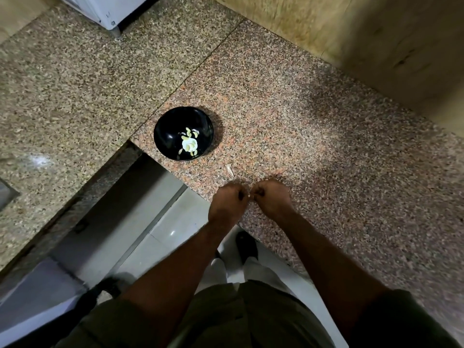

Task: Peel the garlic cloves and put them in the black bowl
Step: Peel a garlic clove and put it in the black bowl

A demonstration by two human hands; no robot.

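Head view: black bowl [183, 133] near counter edge [160, 159], granite beyond.

- A speckled granite counter [288, 116] fills most of the frame, with a seam running diagonally from the upper middle.
- A beige wall [364, 41] stands upper right.
- A white appliance [110, 8] sits top left.
- Pale glossy floor tiles [173, 229] show lower centre, catching light.
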